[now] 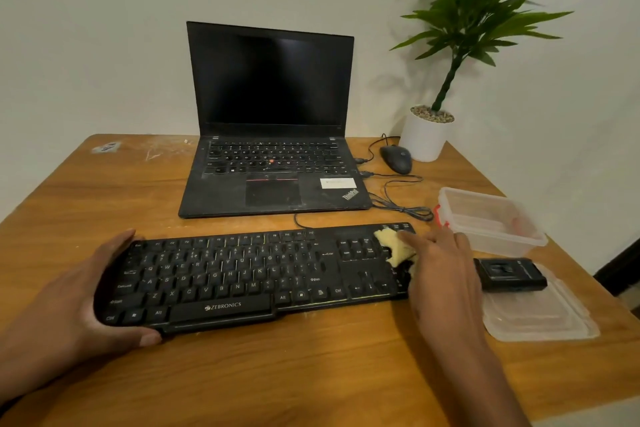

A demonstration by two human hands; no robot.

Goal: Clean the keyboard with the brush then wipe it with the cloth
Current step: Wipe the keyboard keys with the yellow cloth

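Observation:
A black keyboard [242,274] lies across the wooden table in front of me. My left hand [86,291] grips its left end, thumb on the front edge and fingers over the back. My right hand [440,263] presses a pale yellow cloth [394,246] onto the number pad at the keyboard's right end. Part of the cloth is hidden under my fingers. A black block, possibly the brush [509,274], rests on a clear lid to the right of the keyboard.
An open black laptop [273,170] stands behind the keyboard. A black mouse [396,159] and cables [398,198] lie to its right, beside a potted plant [427,135]. A clear plastic box [491,218] and its lid [540,315] sit near the table's right edge.

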